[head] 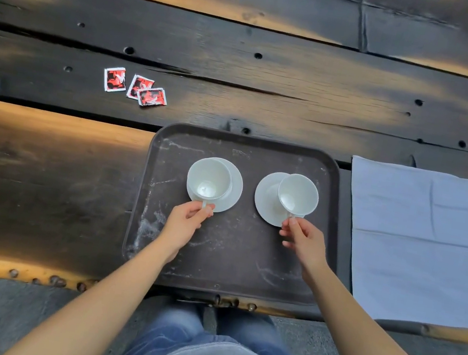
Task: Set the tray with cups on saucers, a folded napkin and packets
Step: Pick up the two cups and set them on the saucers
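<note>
White china, two sets, on our dark tray. Left hand: grip pinched on the handle of the left cup, seated on its saucer. Right hand: grip pinched on the right cup, over its saucer. Napkin unfolded beside the tray. Packets farther, on the desk.

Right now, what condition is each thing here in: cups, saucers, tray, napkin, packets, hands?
Left cup: empty, upright on its saucer, handle pinched.
Right cup: empty, tilted over its saucer.
Left saucer: flat on tray.
Right saucer: flat on tray.
Tray: scuffed, holds only the cups and saucers.
Napkin: unfolded, off tray.
Packets: three, sealed, off tray.
Left hand: gripping handle.
Right hand: gripping handle.
</note>
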